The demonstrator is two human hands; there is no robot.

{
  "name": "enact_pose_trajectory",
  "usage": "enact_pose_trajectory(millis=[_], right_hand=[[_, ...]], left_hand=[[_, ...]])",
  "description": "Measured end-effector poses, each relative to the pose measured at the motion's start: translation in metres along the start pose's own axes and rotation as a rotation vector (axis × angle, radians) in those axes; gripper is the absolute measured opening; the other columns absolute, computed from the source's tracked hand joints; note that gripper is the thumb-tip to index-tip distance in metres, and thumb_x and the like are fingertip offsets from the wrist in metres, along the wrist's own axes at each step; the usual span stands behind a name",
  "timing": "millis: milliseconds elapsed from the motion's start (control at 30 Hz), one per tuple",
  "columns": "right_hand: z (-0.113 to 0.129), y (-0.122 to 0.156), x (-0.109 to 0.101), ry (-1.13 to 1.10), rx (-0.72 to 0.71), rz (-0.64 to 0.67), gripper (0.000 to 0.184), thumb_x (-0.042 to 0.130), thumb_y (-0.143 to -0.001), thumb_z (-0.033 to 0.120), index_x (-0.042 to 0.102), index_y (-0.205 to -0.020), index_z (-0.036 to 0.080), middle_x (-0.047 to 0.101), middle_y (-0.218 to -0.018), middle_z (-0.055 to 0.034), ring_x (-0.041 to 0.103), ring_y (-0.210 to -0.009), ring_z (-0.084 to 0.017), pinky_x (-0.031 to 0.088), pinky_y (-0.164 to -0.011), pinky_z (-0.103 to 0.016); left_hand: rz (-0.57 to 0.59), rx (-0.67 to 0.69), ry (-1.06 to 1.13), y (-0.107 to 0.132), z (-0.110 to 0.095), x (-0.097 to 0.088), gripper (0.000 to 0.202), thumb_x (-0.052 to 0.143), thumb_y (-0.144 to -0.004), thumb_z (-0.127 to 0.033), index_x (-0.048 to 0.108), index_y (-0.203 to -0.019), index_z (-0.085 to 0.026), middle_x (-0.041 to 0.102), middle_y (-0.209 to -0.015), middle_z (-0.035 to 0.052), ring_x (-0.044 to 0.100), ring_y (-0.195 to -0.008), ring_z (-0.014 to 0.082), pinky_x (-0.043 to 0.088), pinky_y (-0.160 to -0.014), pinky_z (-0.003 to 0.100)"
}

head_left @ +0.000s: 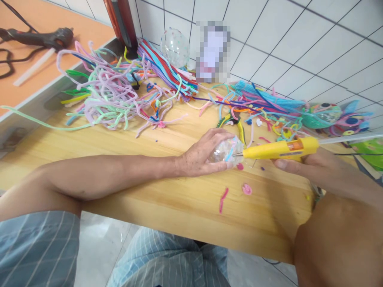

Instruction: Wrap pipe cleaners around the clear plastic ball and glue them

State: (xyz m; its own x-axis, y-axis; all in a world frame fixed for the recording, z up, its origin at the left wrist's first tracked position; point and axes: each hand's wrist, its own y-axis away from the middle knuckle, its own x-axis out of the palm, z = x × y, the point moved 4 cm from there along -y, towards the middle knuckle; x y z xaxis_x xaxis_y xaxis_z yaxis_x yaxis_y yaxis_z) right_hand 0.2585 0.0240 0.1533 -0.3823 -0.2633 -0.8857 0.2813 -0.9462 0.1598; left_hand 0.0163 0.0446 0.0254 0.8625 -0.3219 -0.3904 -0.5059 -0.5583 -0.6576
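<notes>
My left hand (pixel 202 155) is wrapped around a clear plastic ball (pixel 220 151) with a light-blue strip on it, low over the wooden table. From the right, my right hand (pixel 305 163) grips a yellow hot glue gun (pixel 278 149). Its metal tip points left and meets the ball near the blue strip; whether it touches cannot be told. A long translucent glue stick (pixel 350 138) sticks out of the gun's back end. Just behind the ball lie pliers (pixel 241 131) with yellow and dark handles, partly hidden by it.
A tangle of pastel pipe cleaners (pixel 110 91) lies at the back left, with bundled ones (pixel 170 71) beside it. Against the tiled wall stand a clear ball (pixel 175 48) and a blurred-out phone (pixel 213 52). A dark glue gun (pixel 44 38) rests on the orange surface. Pink scraps (pixel 247 189) lie near the front.
</notes>
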Motion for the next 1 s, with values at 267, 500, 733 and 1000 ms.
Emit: enact_pose_trajectory(millis=[267,500,733,1000], right_hand=[[-0.011,0.001,0.002,-0.063,0.060,0.092,0.066,0.067,-0.074,0.088,0.081,-0.096,0.028,0.085,-0.096,-0.0054,0.079,-0.091,-0.034,0.068,-0.084,-0.048],[-0.007,0.001,0.001,-0.061,0.024,0.080,0.064,0.066,-0.076,0.087,0.082,-0.097,0.029,0.084,-0.094,-0.0051,0.079,-0.092,-0.034,0.069,-0.086,-0.049],[-0.001,0.004,-0.002,-0.058,0.012,0.048,0.063,0.067,-0.075,0.088,0.083,-0.098,0.031,0.083,-0.094,-0.0050,0.078,-0.097,-0.035,0.067,-0.095,-0.053],[-0.012,0.005,0.003,-0.052,0.075,0.098,0.065,0.066,-0.076,0.087,0.082,-0.100,0.029,0.084,-0.098,-0.0051,0.079,-0.096,-0.035,0.067,-0.086,-0.050]], left_hand=[[-0.012,0.025,-0.014,0.000,-0.001,0.000,0.074,0.077,-0.094,-0.047,0.042,-0.156,-0.026,0.057,-0.145,0.0176,0.052,-0.144,0.0354,0.049,-0.121,0.063],[0.001,-0.002,0.002,0.000,-0.001,-0.001,0.073,0.076,-0.094,-0.049,0.043,-0.156,-0.027,0.056,-0.148,0.0172,0.051,-0.146,0.0361,0.047,-0.123,0.064],[-0.011,0.009,-0.023,0.000,-0.002,-0.001,0.072,0.075,-0.095,-0.049,0.044,-0.156,-0.027,0.057,-0.146,0.0172,0.053,-0.145,0.0343,0.050,-0.122,0.061],[-0.021,0.000,-0.009,0.000,-0.001,0.000,0.072,0.076,-0.095,-0.051,0.044,-0.155,-0.027,0.057,-0.146,0.0170,0.053,-0.145,0.0348,0.049,-0.121,0.062]])
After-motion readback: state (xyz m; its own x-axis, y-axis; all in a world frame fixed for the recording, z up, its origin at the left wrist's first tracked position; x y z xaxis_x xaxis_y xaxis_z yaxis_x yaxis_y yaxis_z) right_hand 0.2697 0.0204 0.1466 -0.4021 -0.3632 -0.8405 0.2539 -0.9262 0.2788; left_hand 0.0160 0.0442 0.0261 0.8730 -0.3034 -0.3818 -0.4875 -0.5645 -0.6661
